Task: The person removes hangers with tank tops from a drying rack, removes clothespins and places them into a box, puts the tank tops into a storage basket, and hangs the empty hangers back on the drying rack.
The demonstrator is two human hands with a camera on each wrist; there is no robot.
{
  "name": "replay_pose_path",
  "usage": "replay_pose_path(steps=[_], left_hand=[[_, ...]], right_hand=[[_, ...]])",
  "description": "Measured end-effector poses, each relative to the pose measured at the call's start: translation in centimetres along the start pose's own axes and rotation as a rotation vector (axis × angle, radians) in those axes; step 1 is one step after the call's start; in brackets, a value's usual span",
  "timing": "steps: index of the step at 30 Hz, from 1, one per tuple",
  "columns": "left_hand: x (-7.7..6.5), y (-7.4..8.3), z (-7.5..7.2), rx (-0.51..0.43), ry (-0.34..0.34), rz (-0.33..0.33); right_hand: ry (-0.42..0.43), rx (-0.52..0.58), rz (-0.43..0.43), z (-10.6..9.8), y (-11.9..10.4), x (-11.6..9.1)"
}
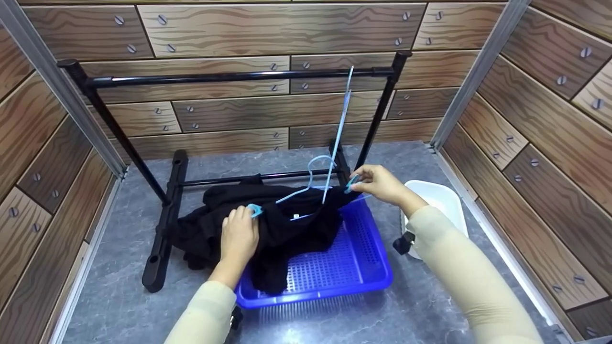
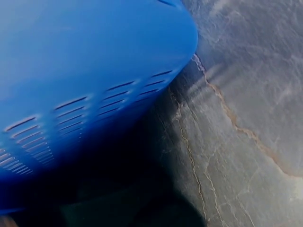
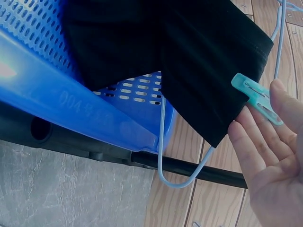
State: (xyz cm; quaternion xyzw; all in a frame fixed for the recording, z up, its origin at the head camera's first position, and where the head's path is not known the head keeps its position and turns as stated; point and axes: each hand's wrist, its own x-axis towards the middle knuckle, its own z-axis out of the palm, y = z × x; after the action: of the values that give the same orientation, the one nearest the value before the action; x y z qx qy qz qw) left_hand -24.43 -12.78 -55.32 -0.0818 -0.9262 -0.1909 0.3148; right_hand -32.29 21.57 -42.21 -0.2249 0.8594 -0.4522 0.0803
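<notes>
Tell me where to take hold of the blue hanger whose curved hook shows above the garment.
Probably by the neck of the blue hanger, just below its hook, coming from above: that stretch stands bare over the black garment, while the shoulder wires slope down toward it.

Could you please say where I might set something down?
Grey surface is bare between the rack's left foot and left wall, and in front of the blue basket. The black garment is crowded by hanger, left hand and right hand.
</notes>
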Motion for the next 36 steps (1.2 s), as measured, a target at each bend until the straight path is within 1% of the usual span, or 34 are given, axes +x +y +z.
replay_pose_path(steps=[7, 10, 14, 17, 22, 26, 30, 33, 36], left_hand=[[0.0, 0.0, -0.1, 0.01, 0.001, -0.011], [0.0, 0.1, -0.1, 0.014, 0.0, -0.018], [0.0, 0.1, -0.1, 0.029, -0.008, -0.009], [0.0, 0.1, -0.1, 0.044, 0.0, 0.015], [0.0, 0.1, 0.0, 0.067, 0.026, 0.055], [0.0, 0.0, 0.1, 0.059, 0.036, 0.062], [-0.1, -0.2, 0.2, 0.017, 0.041, 0.054], [-0.1, -0.3, 0.2, -0.007, 0.027, 0.03], [-0.1, -0.3, 0.1, -0.005, 0.02, -0.008]], right_hand=[[0.003, 0.03, -0.002, 0.1, 0.7, 0.1], [0.006, 0.04, -0.01, 0.2, 2.0, 0.4], [0.01, 0.012, -0.02, 0.3, 3.7, 0.8], [0.005, -0.019, -0.017, 0.4, 4.1, 0.8], [-0.008, -0.045, -0.008, 0.4, 3.7, 0.5], [-0.03, -0.03, -0.021, 0.2, 2.2, -0.2], [-0.063, -0.024, -0.028, 0.0, 0.4, -0.9], [-0.093, 0.007, -0.014, -0.1, 0.3, -1.2], [-0.109, 0.066, -0.008, -0.1, 0.5, -1.4]])
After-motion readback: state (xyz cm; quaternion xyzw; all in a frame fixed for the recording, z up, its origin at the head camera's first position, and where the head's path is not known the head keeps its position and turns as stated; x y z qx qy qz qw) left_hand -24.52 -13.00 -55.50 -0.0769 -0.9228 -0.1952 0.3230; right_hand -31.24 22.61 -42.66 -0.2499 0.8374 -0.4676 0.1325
